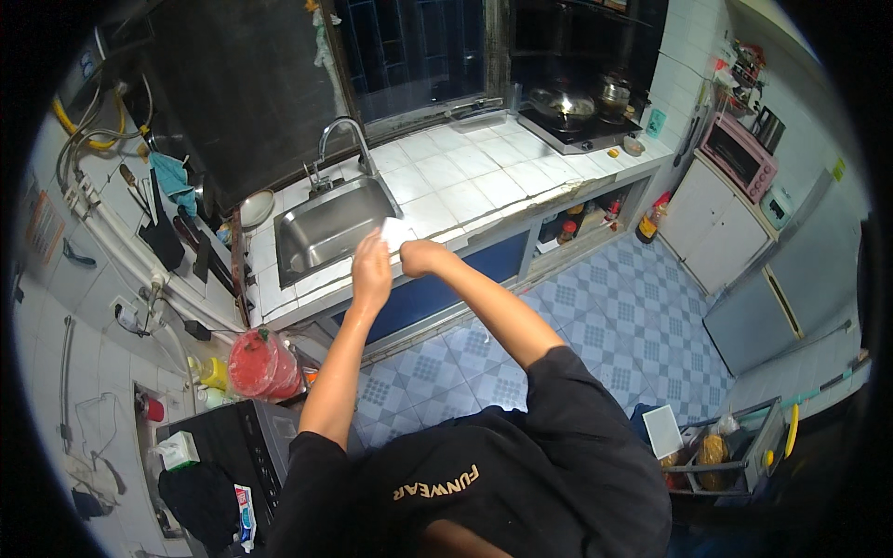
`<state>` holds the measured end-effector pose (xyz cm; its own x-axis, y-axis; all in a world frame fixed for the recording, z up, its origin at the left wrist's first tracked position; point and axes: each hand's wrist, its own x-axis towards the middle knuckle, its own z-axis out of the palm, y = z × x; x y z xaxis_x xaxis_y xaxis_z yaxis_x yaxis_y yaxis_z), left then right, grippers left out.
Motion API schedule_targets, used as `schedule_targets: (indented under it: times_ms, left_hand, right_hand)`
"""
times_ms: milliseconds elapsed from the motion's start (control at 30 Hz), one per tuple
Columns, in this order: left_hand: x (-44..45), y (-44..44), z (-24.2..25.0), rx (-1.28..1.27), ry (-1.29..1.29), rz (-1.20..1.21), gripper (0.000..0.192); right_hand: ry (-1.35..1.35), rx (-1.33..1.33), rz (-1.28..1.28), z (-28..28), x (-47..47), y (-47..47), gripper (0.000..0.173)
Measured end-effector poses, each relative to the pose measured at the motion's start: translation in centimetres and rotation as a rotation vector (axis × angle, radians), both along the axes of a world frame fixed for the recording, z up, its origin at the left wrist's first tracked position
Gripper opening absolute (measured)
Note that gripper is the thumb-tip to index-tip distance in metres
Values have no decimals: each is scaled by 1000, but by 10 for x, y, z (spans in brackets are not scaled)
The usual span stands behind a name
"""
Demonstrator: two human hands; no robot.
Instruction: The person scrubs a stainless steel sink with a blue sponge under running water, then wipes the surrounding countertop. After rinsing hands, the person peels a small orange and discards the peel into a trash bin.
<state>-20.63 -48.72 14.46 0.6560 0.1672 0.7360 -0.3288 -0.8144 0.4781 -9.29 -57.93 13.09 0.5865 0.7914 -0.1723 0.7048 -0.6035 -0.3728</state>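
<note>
Both my hands are raised near the front edge of the white tiled counter (460,183), beside the stainless steel sink (335,227). A small white sheet, perhaps tissue or paper, (396,233) shows between them. My left hand (372,268) is upright with its fingers against the sheet's left side; whether they grip it is hard to tell. My right hand (421,259) is curled into a loose fist at the sheet's lower right, and its fingertips are hidden. The chrome faucet (347,139) arches over the back of the sink.
An induction or gas cooktop (582,132) with a lidded wok (562,104) stands at the counter's far right. A bowl (256,208) sits left of the sink. Knives and a cleaver (160,240) hang on the left wall. A red-covered bucket (261,364) stands lower left.
</note>
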Motion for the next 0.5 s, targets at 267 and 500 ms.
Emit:
schedule_targets:
  times_ms: [267, 500]
  left_hand:
    - [-13, -15, -4, -1609, 337, -881, 61]
    - [-49, 8, 10, -1104, 918, -646, 53]
  right_hand:
    - [-317, 1164, 6, -3, -93, -6, 44]
    - [460, 1258, -535, 18, -72, -21, 31]
